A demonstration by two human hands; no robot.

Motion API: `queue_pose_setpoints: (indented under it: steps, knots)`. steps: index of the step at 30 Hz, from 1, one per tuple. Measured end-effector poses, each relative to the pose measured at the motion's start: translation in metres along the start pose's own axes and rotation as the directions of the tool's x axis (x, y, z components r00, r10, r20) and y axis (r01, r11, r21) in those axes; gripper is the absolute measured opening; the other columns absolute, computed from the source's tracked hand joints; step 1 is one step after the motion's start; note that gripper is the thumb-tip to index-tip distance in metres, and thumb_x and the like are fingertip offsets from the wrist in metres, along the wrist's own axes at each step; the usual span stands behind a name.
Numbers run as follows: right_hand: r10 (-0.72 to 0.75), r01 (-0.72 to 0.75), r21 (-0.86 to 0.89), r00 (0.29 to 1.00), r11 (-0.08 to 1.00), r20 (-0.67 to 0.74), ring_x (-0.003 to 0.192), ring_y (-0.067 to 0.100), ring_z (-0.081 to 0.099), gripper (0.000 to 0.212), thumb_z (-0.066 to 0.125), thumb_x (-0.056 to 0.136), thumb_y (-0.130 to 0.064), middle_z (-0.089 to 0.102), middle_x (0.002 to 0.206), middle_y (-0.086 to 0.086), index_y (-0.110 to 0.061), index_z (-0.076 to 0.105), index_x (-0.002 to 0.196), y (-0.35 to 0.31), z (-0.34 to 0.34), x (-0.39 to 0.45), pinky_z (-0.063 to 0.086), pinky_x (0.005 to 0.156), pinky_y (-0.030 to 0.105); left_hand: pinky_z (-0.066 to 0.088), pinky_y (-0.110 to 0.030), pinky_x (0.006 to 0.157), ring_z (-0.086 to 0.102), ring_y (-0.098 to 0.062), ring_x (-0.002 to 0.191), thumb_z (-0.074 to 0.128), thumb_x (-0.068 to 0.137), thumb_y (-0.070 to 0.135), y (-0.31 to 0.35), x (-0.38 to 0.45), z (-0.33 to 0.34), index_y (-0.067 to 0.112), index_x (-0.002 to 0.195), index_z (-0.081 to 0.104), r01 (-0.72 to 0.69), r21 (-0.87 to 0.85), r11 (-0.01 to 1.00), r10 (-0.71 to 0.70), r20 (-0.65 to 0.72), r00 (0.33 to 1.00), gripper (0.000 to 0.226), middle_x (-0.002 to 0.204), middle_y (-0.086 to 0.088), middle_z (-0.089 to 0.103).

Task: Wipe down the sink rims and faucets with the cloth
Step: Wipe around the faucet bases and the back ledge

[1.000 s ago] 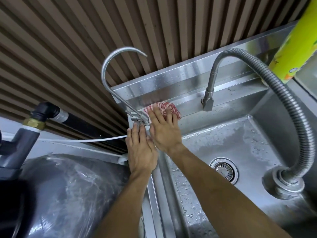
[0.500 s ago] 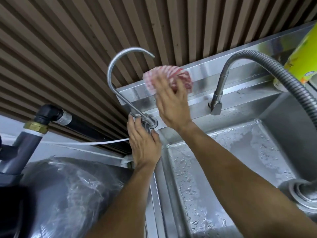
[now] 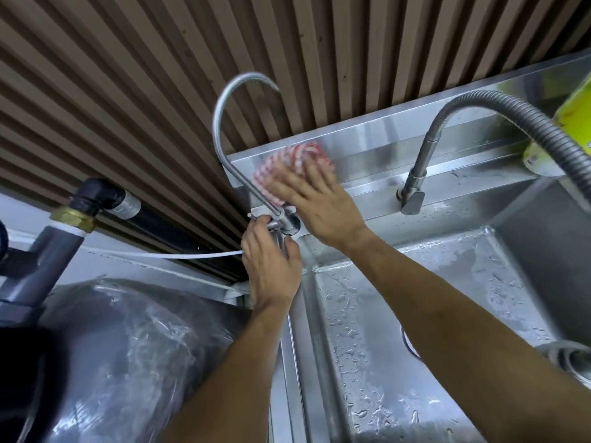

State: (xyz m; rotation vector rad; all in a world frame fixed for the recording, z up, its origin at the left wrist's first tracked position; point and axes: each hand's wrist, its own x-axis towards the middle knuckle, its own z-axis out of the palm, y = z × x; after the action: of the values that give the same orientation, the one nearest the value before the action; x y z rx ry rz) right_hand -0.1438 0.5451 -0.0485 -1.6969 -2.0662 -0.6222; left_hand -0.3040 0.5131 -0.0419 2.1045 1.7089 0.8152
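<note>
A red-and-white checked cloth (image 3: 289,164) lies pressed flat against the steel back wall of the sink (image 3: 377,145) under my right hand (image 3: 316,206), whose fingers are spread over it. My left hand (image 3: 271,263) grips the base of the thin gooseneck faucet (image 3: 220,123) at the sink's back left corner. A second faucet with a ribbed flexible hose (image 3: 499,107) arches over the wet basin (image 3: 415,314) to the right, its spout end (image 3: 412,199) hanging by the back ledge.
A yellow-green bottle (image 3: 572,123) stands on the back ledge at far right. Brown slatted wall (image 3: 160,75) rises behind the sink. A grey pipe with brass fitting (image 3: 70,219), a white tube (image 3: 160,254) and a plastic-wrapped bulk (image 3: 128,362) sit to the left.
My right hand brought the cloth up from the ledge by the thin faucet to the back wall, then slid it lower and leftward. My left hand stayed at the faucet base.
</note>
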Motion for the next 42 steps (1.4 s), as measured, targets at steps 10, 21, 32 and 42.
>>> queue_pose_setpoints:
  steps: [10, 21, 32, 42]
  knots:
    - [-0.604, 0.623, -0.34, 0.778, 0.705, 0.172, 0.158, 0.025, 0.014, 0.059, 0.032, 0.108, -0.028, 0.018, 0.171, -0.001, -0.021, 0.014, 0.164, 0.014, 0.013, 0.063, 0.006, 0.129, 0.04, 0.037, -0.041, 0.108, 0.048, -0.034, 0.123, 0.062, 0.084, 0.013, -0.004, -0.012, -0.001, 0.01, 0.133, 0.049, -0.061, 0.092, 0.994, 0.065, -0.042, 0.997, 0.051, 0.134, -0.014, 0.053]
    - [-0.64, 0.735, -0.348, 0.678, 0.582, 0.362, 0.15, 0.018, 0.038, 0.051, 0.037, 0.101, -0.034, 0.054, 0.151, -0.009, -0.027, 0.051, 0.15, 0.076, -0.003, 0.032, 0.012, 0.126, 0.038, 0.02, -0.038, 0.125, 0.027, -0.031, 0.15, 0.05, 0.093, 0.019, -0.003, -0.009, 0.001, 0.01, 0.152, 0.032, 0.006, 0.069, 0.998, -0.009, 0.049, 0.999, 0.063, 0.16, -0.018, 0.033]
    - [0.534, -0.534, 0.021, 0.845, 0.845, -0.02, 0.149, 0.053, 0.024, 0.07, 0.047, 0.102, -0.048, 0.024, 0.167, 0.02, -0.018, 0.022, 0.16, 0.041, -0.015, -0.023, 0.002, 0.126, 0.056, 0.016, -0.048, 0.126, 0.022, -0.039, 0.151, 0.036, 0.098, 0.036, -0.002, -0.005, 0.012, 0.011, 0.16, 0.012, -0.006, 0.322, 0.947, -0.035, 0.122, 0.992, 0.07, 0.164, -0.024, 0.022]
    - [0.302, -0.317, 0.057, 0.936, 0.947, 0.182, 0.119, 0.04, 0.055, 0.042, 0.06, 0.091, -0.036, 0.06, 0.137, 0.01, -0.016, 0.063, 0.128, -0.024, -0.013, -0.04, 0.041, 0.099, 0.05, 0.011, -0.052, 0.126, 0.013, -0.041, 0.154, 0.033, 0.101, 0.044, 0.001, -0.005, 0.011, 0.011, 0.162, -0.003, 0.007, 0.409, 0.913, -0.096, 0.197, 0.976, 0.078, 0.166, -0.026, 0.014]
